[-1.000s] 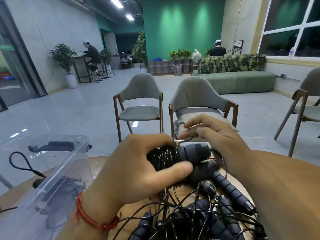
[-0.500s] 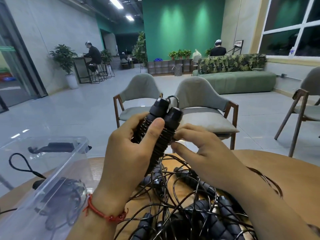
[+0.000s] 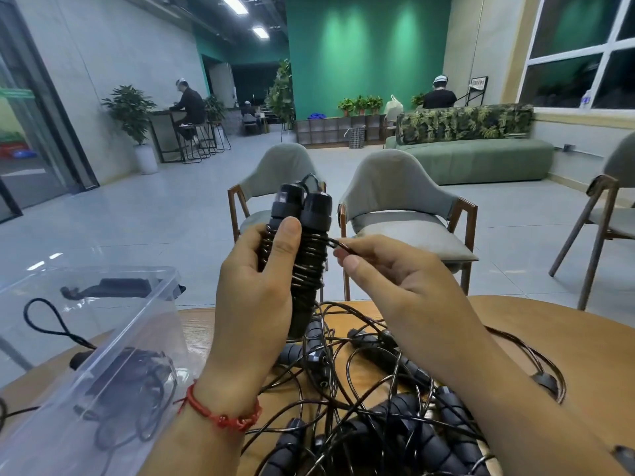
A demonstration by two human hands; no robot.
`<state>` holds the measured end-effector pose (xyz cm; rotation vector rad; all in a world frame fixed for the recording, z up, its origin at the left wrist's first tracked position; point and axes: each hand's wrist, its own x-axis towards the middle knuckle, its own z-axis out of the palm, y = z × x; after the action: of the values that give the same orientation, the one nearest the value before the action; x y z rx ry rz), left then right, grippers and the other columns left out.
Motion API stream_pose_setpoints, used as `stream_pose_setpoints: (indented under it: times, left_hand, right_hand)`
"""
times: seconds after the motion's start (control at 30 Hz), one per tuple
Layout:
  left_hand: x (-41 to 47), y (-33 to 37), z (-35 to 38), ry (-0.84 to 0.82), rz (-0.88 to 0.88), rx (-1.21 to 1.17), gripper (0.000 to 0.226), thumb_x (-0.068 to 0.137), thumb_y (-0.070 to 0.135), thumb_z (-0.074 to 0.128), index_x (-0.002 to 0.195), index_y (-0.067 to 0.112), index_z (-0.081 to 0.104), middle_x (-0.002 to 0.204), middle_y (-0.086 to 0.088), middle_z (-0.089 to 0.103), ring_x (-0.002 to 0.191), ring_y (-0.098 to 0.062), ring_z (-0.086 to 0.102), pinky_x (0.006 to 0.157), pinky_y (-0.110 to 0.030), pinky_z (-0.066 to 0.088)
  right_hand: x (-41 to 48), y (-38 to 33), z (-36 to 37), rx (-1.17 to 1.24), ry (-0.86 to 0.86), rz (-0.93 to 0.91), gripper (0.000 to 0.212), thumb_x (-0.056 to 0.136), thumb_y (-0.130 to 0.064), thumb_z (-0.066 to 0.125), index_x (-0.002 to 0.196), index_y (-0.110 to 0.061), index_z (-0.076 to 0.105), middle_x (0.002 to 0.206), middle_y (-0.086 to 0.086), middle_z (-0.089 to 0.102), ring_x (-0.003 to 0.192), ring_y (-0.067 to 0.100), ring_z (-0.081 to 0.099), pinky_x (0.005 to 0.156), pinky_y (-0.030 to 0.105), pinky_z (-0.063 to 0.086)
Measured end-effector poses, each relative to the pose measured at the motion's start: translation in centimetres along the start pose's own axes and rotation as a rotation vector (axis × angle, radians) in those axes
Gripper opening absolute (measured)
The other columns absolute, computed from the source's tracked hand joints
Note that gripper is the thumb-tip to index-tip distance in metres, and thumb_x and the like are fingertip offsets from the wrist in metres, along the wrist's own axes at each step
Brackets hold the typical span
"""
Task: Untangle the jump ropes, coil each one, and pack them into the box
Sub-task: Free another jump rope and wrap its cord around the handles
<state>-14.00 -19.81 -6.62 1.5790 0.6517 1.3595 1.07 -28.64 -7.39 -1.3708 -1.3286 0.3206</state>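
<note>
My left hand (image 3: pixel 256 286) grips a coiled jump rope (image 3: pixel 302 249): two black handles held upright side by side, with thin black cord wound around them. My right hand (image 3: pixel 388 269) pinches the loose end of that cord just right of the handles. Below both hands a tangled pile of jump ropes (image 3: pixel 371 400), with black foam handles and looping cords, lies on the round wooden table (image 3: pixel 515 324). A clear plastic box (image 3: pixel 103 338) stands tilted at the left, with coiled black ropes inside it.
Two grey chairs (image 3: pixel 395 201) with wooden frames stand just beyond the table's far edge, and a third (image 3: pixel 604 218) at the right. Farther off are a green sofa (image 3: pixel 481 159), potted plants and seated people. The table's right side is bare wood.
The bundle rose from the pile and was turned upright in my left hand. My right hand moved from on top of it to its right side and now pinches the cord end.
</note>
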Motion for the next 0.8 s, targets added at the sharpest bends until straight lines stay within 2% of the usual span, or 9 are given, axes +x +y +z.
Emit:
stream_pose_setpoints:
  times: [0.13, 0.23, 0.33, 0.4, 0.47, 0.53, 0.63, 0.73, 0.8]
  left_hand:
    - [0.0, -0.2, 0.5, 0.097, -0.015, -0.012, 0.042, 0.099, 0.061, 0.051, 0.122, 0.028, 0.062, 0.098, 0.003, 0.075, 0.084, -0.011, 0.076, 0.059, -0.020, 0.057]
    - [-0.2, -0.5, 1.0, 0.127, -0.033, -0.026, 0.042, 0.100, 0.063, 0.048, 0.126, 0.032, 0.056, 0.102, 0.010, 0.074, 0.089, -0.010, 0.076, 0.065, -0.025, 0.061]
    - [-0.6, -0.8, 1.4, 0.086, -0.042, -0.008, 0.036, 0.103, 0.064, 0.042, 0.129, 0.040, 0.050, 0.106, 0.013, 0.074, 0.093, -0.008, 0.076, 0.073, -0.030, 0.064]
    - [-0.9, -0.8, 1.9, 0.015, -0.082, -0.024, 0.032, 0.106, 0.063, 0.036, 0.130, 0.045, 0.048, 0.110, 0.011, 0.073, 0.096, -0.005, 0.075, 0.076, -0.028, 0.063]
    - [-1.2, -0.6, 2.3, -0.059, -0.133, -0.043, 0.028, 0.111, 0.054, 0.033, 0.132, 0.045, 0.048, 0.111, 0.009, 0.074, 0.097, -0.002, 0.073, 0.069, -0.014, 0.058]
    - [-1.3, 0.0, 2.3, -0.139, -0.170, -0.063, 0.026, 0.114, 0.045, 0.033, 0.134, 0.042, 0.048, 0.110, 0.008, 0.075, 0.098, -0.002, 0.073, 0.065, -0.011, 0.056]
    - [-0.9, 1.6, 1.5, -0.199, -0.172, -0.020, 0.027, 0.112, 0.036, 0.040, 0.137, 0.034, 0.050, 0.118, -0.001, 0.071, 0.097, -0.003, 0.072, 0.069, -0.017, 0.058]
    - [-0.4, 4.2, -0.3, -0.173, -0.138, 0.097, 0.036, 0.095, 0.048, 0.051, 0.130, 0.039, 0.056, 0.116, 0.005, 0.071, 0.104, -0.009, 0.070, 0.093, -0.041, 0.060]
    - [-0.6, 6.0, -1.5, -0.126, -0.128, 0.105, 0.033, 0.096, 0.049, 0.055, 0.127, 0.038, 0.059, 0.115, 0.007, 0.073, 0.105, -0.008, 0.072, 0.098, -0.048, 0.060]
  right_hand:
    - [-0.8, -0.3, 1.4, -0.077, -0.049, -0.030, 0.031, 0.105, -0.041, 0.063, 0.135, -0.037, 0.067, 0.125, -0.022, 0.073, 0.120, -0.004, 0.065, 0.102, 0.026, 0.056]
    - [-1.4, -0.4, 2.4, -0.216, -0.042, -0.089, 0.047, 0.100, -0.054, 0.066, 0.145, -0.047, 0.053, 0.141, -0.028, 0.062, 0.130, -0.009, 0.055, 0.110, 0.024, 0.049]
    - [-1.3, -0.4, 2.5, -0.252, -0.001, -0.150, 0.051, 0.097, -0.049, 0.072, 0.144, -0.041, 0.053, 0.135, -0.024, 0.066, 0.130, -0.006, 0.057, 0.110, 0.029, 0.052]
    - [-1.2, -0.5, 2.2, -0.191, 0.035, -0.150, 0.045, 0.096, -0.042, 0.076, 0.136, -0.038, 0.055, 0.122, -0.019, 0.072, 0.119, -0.002, 0.065, 0.099, 0.028, 0.057]
    - [-1.1, -0.8, 1.8, -0.142, 0.079, -0.127, 0.043, 0.094, -0.044, 0.078, 0.128, -0.035, 0.054, 0.108, -0.014, 0.075, 0.100, 0.001, 0.072, 0.079, 0.021, 0.060]
    - [-1.0, -1.1, 1.7, -0.117, 0.116, -0.106, 0.040, 0.094, -0.049, 0.077, 0.123, -0.034, 0.053, 0.103, -0.012, 0.075, 0.090, 0.005, 0.074, 0.073, 0.025, 0.061]
    - [-0.2, -1.6, 1.7, -0.004, 0.126, -0.087, 0.034, 0.095, -0.051, 0.077, 0.116, -0.034, 0.055, 0.108, -0.011, 0.076, 0.095, 0.011, 0.076, 0.079, 0.040, 0.065]
    - [0.7, -3.6, 1.7, -0.002, 0.125, -0.117, 0.032, 0.096, -0.052, 0.076, 0.114, -0.035, 0.056, 0.108, -0.016, 0.076, 0.106, 0.008, 0.073, 0.088, 0.043, 0.063]
    - [1.2, -5.4, 1.7, 0.032, 0.085, -0.143, 0.032, 0.096, -0.046, 0.077, 0.115, -0.030, 0.057, 0.108, -0.012, 0.076, 0.105, 0.012, 0.074, 0.089, 0.046, 0.064]
